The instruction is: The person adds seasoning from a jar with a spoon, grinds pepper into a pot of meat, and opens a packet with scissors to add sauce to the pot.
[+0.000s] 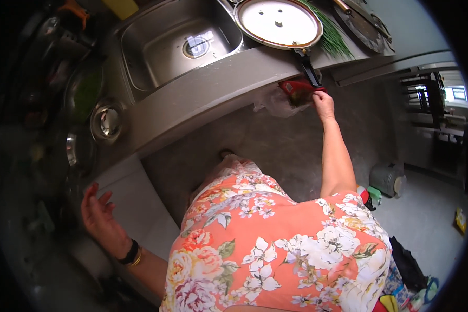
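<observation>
My right hand (pixel 323 104) pinches the edge of a red plastic packet (pixel 295 86) below the counter's front edge. A crumpled clear plastic bag (pixel 275 102) hangs beside the packet. Just above them, the black handle (pixel 310 70) of a pressure cooker lid juts out past the counter. The round metal lid (pixel 279 33) lies beside the sink with its underside and brown gasket facing up. My left hand (pixel 103 220) is raised at the lower left, fingers apart and holding nothing, with a black band and gold bangles at the wrist.
A steel sink (pixel 160 50) is set into the counter (pixel 214 99). Long green stalks (pixel 335 37) and a dark flat pan (pixel 360 29) lie right of the lid. Metal bowls (pixel 107 121) stand left. A grey cylindrical container (pixel 386 179) and a black cloth (pixel 409 265) are at right.
</observation>
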The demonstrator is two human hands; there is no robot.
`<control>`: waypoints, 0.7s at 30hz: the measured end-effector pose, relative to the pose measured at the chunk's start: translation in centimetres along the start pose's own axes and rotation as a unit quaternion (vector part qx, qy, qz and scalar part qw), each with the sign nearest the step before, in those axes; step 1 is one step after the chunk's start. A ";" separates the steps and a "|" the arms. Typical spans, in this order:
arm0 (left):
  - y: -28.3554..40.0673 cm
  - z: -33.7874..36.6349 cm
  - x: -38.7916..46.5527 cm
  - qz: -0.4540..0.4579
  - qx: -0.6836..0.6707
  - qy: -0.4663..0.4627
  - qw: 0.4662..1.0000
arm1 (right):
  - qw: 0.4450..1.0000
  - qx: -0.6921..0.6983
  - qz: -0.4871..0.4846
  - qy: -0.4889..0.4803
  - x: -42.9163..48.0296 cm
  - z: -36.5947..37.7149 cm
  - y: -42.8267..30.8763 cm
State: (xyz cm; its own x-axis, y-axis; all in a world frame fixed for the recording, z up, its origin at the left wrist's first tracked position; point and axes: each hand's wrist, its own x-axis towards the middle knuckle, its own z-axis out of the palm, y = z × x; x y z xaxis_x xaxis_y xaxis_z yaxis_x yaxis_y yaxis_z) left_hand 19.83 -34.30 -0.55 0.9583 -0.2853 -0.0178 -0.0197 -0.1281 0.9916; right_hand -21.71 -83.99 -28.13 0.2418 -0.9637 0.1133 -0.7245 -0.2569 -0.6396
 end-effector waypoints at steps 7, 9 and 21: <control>0.2 -0.5 -1.6 -0.026 0.043 0.076 0.996 | 0.962 -0.224 -0.038 -0.154 2.0 5.1 -2.4; 0.2 -0.6 -1.7 -0.030 0.031 0.044 0.998 | 0.957 -0.245 -0.013 -0.153 2.9 6.4 1.2; -0.7 -2.5 -2.5 -0.028 0.003 0.063 0.998 | 0.975 -0.182 -0.114 -0.050 -1.6 2.4 -1.3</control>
State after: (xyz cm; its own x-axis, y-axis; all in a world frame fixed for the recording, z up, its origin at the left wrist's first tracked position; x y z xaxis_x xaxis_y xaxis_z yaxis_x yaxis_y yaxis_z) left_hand 18.16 -31.14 -0.86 0.9861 -0.1564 -0.0568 0.0336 -0.1472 0.9885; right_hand -19.60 -81.92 -29.33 0.4729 -0.8708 0.1347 -0.8207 -0.4909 -0.2922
